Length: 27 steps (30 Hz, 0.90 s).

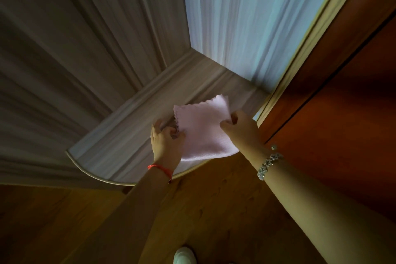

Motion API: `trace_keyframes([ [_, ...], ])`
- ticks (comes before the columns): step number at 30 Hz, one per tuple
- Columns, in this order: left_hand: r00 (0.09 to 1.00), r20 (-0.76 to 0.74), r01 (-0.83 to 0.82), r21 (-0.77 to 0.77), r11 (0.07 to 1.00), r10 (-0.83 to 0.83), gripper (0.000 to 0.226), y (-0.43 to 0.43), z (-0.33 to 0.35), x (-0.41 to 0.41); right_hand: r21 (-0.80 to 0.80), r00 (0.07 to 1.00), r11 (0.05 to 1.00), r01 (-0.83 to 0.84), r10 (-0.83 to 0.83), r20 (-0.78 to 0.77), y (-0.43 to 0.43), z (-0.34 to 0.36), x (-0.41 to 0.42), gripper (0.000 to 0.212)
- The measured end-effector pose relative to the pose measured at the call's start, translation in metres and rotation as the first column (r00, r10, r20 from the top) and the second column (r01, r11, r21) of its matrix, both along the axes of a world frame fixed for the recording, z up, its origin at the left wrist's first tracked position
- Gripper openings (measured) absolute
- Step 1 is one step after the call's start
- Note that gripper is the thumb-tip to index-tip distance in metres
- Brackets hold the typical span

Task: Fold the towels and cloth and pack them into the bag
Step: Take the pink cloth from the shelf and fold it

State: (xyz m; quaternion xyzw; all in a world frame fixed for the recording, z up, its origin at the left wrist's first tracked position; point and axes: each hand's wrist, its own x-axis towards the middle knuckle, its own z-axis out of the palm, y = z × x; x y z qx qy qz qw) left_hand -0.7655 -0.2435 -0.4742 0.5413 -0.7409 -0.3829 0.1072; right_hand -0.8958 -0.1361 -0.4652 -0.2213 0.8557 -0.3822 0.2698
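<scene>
Holding up a small pink cloth (203,128) here, both hands on it, over the near rounded end of a grey wood-grain counter (115,154). The left-hand grip (166,142) is curled tight around the cloth's left edge, right by the zigzag trim. The right-hand grip (239,125) pinches the right edge between thumb and fingers. The cloth is stretched fairly flat between the two; its bottom edge hangs past the counter's front rim, and honestly I can't tell if it touches the top or not. There's a red string (161,170) on the left wrist and a sparkly bracelet (269,163) on the right. A wooden floor (214,203) is below, with a white shoe (185,256) at the bottom. Pale curtain (246,17) behind, reddish wood panel (342,92) to the right.
</scene>
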Motion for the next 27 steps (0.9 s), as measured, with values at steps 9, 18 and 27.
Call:
trace_keyframes([
  [9,0.903,-0.341,-0.166,0.287,0.943,0.263,0.018,0.017,0.052,0.027,-0.310,0.943,0.947,0.078,0.030,0.331,0.010,0.046,0.031,0.028],
  [18,0.797,-0.420,-0.249,0.425,0.870,0.433,0.016,0.040,0.121,0.082,-0.365,0.962,0.923,0.125,-0.023,0.271,0.018,0.120,0.066,0.029],
  [27,0.699,-0.478,-0.263,0.520,0.813,0.532,0.019,0.076,0.199,0.171,-0.362,0.980,0.932,0.005,0.067,0.186,0.029,0.186,0.142,0.024],
])
